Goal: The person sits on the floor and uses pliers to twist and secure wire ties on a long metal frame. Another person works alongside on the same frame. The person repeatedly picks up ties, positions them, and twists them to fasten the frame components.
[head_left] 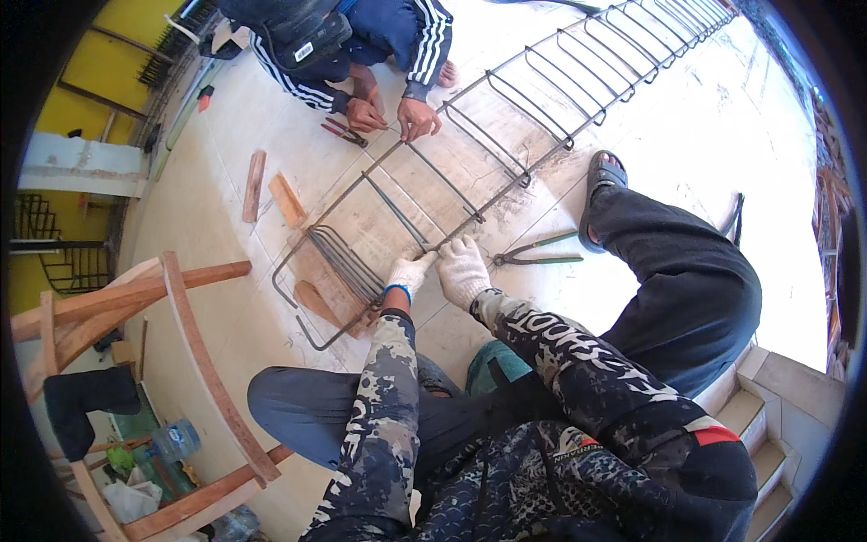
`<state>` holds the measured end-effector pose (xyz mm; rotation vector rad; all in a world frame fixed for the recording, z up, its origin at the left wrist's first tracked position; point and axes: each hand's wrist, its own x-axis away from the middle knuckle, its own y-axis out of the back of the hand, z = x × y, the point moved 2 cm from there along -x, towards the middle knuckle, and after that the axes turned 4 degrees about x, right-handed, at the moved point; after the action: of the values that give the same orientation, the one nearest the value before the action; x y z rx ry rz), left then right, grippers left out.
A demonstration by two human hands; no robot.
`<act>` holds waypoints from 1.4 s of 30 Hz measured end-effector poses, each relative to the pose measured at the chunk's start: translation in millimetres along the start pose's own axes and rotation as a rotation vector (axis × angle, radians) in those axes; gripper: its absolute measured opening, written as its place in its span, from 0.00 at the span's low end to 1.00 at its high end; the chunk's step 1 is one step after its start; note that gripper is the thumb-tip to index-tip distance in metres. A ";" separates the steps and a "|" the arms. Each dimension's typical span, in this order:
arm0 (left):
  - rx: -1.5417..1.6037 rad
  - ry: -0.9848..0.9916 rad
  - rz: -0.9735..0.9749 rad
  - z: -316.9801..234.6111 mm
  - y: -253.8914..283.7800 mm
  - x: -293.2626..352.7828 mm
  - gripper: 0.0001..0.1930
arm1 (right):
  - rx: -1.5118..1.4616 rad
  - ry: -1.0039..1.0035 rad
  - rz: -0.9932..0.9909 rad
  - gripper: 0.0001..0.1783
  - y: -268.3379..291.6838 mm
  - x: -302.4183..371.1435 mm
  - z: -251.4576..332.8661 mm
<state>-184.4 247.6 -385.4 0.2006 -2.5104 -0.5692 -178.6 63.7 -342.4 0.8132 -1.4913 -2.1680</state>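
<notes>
A long cage of steel reinforcing bars [506,155] with bent stirrups lies across the floor. My left hand [411,273], in a white glove with a blue cuff, is closed on the near long bar beside a stirrup. Right against it, my right hand [463,273], also gloved, has its fingers pressed together at the same bar; what they pinch is hidden. Several loose stirrups [339,257] are bunched on the bars left of my hands. Pincers with green handles [542,251] lie on the floor to the right.
Across the cage, a co-worker's two hands [418,118] work at the far bar, near red-handled pliers [344,134]. Wood blocks [255,186] lie at the left. A wooden frame [217,361] stands at lower left, a water bottle [176,440] behind it. Steps [768,461] rise at lower right.
</notes>
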 end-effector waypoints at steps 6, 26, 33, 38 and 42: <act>0.149 -0.062 0.044 33.4 17.2 -10.8 0.28 | -0.497 -0.416 0.374 0.14 -5.9 0.7 18.0; -0.067 0.126 -0.091 -2.1 -14.4 -11.9 0.28 | -0.631 -0.815 0.042 0.16 -26.9 28.5 18.7; 0.004 0.187 -0.051 5.5 0.1 -18.6 0.29 | -0.474 -0.738 0.282 0.15 -18.5 -0.8 0.7; -0.259 -0.053 -0.038 -13.7 -10.2 17.9 0.30 | -0.532 -0.829 0.314 0.18 -5.3 4.8 -5.7; -0.379 -0.126 -0.133 -15.5 -3.6 25.4 0.27 | -0.614 -0.752 0.267 0.20 -15.6 -3.2 -9.5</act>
<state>-197.1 232.4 -362.9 0.1932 -2.4623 -1.1279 -169.9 64.5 -358.7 -0.4258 -0.9845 -2.6056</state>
